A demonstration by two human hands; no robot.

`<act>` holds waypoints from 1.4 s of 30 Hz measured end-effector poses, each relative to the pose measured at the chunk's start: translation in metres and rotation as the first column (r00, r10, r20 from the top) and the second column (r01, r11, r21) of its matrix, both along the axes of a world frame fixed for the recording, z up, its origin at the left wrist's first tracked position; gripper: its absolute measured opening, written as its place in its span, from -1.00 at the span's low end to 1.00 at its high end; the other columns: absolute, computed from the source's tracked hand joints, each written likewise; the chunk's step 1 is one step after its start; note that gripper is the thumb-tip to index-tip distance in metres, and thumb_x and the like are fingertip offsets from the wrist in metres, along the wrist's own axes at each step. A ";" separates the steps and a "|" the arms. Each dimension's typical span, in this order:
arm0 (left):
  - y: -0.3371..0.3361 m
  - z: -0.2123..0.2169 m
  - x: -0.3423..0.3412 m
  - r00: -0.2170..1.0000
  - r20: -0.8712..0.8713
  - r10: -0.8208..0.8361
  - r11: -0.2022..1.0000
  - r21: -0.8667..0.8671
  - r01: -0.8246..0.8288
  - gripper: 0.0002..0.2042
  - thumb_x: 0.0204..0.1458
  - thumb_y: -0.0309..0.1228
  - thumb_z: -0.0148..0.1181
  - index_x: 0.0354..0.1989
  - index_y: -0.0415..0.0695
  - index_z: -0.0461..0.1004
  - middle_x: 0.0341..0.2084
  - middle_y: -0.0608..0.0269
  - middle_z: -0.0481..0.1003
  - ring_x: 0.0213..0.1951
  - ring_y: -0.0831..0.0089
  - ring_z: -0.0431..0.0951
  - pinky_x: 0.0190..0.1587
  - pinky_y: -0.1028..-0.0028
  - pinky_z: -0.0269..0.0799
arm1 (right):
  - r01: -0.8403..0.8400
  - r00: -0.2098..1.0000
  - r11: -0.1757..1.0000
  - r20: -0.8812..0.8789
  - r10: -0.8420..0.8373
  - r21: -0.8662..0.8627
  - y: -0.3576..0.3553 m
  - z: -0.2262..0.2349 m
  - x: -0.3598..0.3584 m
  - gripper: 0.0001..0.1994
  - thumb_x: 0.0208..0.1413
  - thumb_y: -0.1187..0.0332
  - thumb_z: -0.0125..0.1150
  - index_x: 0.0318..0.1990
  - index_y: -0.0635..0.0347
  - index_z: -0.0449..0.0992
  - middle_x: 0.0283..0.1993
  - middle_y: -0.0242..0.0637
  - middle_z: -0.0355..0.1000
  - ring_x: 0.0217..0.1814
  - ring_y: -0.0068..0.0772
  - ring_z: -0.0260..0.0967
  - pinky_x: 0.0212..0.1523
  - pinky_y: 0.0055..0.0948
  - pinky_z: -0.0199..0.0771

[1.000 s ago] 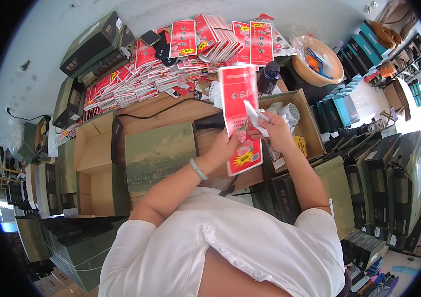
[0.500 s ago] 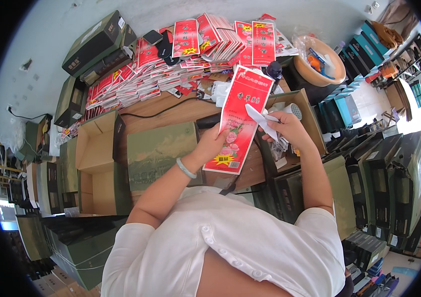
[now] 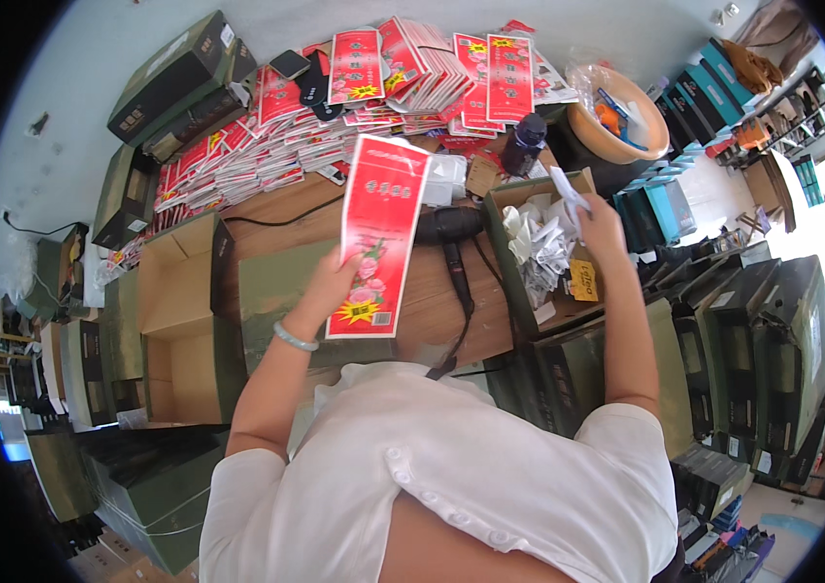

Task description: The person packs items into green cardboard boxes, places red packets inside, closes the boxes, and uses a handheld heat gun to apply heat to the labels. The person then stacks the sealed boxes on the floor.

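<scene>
My left hand (image 3: 335,277) pinches the long red packet (image 3: 380,236) at its lower edge, above the wooden surface (image 3: 432,311); it looks light, floppy, slick. Right hand (image 3: 599,219) grips a white paper strip (image 3: 566,187) over the scrap box (image 3: 568,311).

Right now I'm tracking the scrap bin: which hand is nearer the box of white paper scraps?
Right. The right hand is over the box; the left hand holds the red packet away to its left.

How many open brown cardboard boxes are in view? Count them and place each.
2. One open brown cardboard box stands left of the left hand; another, full of crumpled white paper scraps, sits under the right hand. Others may be hidden.
</scene>
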State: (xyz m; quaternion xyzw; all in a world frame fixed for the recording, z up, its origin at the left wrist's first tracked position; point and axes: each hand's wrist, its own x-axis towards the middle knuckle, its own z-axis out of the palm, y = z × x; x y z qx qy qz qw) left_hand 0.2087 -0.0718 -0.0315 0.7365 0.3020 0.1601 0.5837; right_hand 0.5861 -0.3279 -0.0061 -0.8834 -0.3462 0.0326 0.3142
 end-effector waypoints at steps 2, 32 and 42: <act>-0.005 -0.002 -0.009 0.996 0.068 0.056 0.981 -0.189 -0.043 -0.73 0.25 -0.42 -0.02 0.03 -0.31 0.40 -0.21 0.16 0.57 -0.20 0.52 0.56 -0.11 0.47 0.49 | 0.006 0.999 0.993 0.040 -0.002 -0.120 0.006 -0.038 0.010 -0.76 0.17 0.39 0.09 -0.04 0.24 0.46 -0.19 0.12 0.50 -0.09 0.16 0.47 -0.07 -0.05 0.44; -0.019 -0.004 -0.080 0.946 0.170 0.276 0.854 -0.494 -0.161 -0.73 0.25 -0.46 0.02 0.07 -0.31 0.38 -0.11 0.20 0.53 -0.13 0.50 0.55 -0.05 0.45 0.49 | 0.221 0.965 0.904 -0.055 -0.258 -0.366 0.016 -0.165 0.067 -0.45 -0.30 0.25 0.50 -0.06 0.25 0.51 -0.07 -0.09 0.54 -0.04 -0.09 0.53 -0.03 -0.30 0.54; -0.015 0.014 -0.070 0.881 0.300 0.366 0.744 -0.663 -0.083 -0.70 0.24 -0.49 0.02 0.11 -0.29 0.31 -0.03 0.11 0.49 -0.06 0.40 0.56 -0.01 0.36 0.54 | 0.496 0.781 0.743 -0.144 -0.608 -0.449 0.024 -0.137 0.049 -0.53 -0.14 0.15 0.25 -0.07 0.24 0.48 0.40 0.00 0.00 0.48 0.09 -0.14 0.36 0.33 -0.17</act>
